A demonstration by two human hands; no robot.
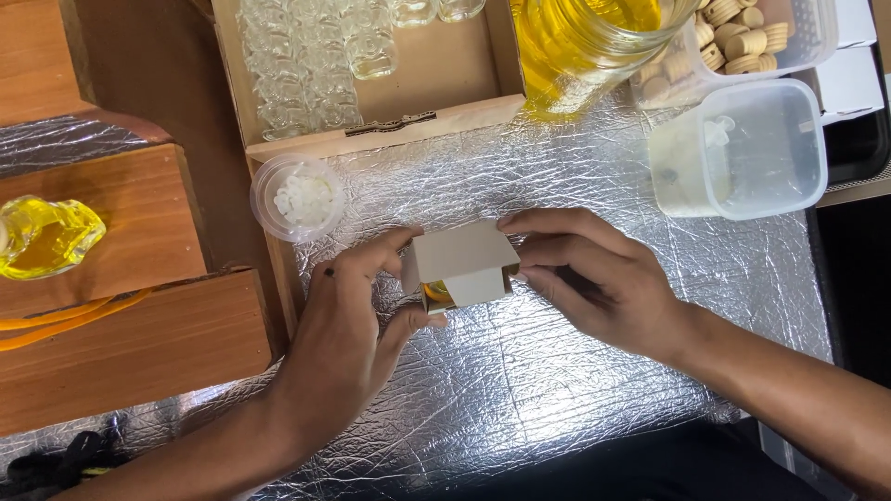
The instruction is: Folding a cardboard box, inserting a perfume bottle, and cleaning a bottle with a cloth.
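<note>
A small white cardboard box [461, 263] sits in the middle of the silver foil-covered work surface [520, 380]. Its flaps are partly folded over, and a bit of yellow bottle [436, 291] shows inside the opening. My left hand [345, 334] grips the box's left side with thumb below and forefinger on top. My right hand [594, 278] holds the right side, fingertips pressing on the top flap and the right edge.
A cardboard tray [445, 102] of several empty glass bottles stands at the back. Beside it are a big jar of yellow liquid [575, 46], a tub of corks [742, 37], a clear lidded tub [742, 148] and a round cup of white stoppers [297, 197]. A filled yellow bottle [46, 237] lies on wooden steps at left.
</note>
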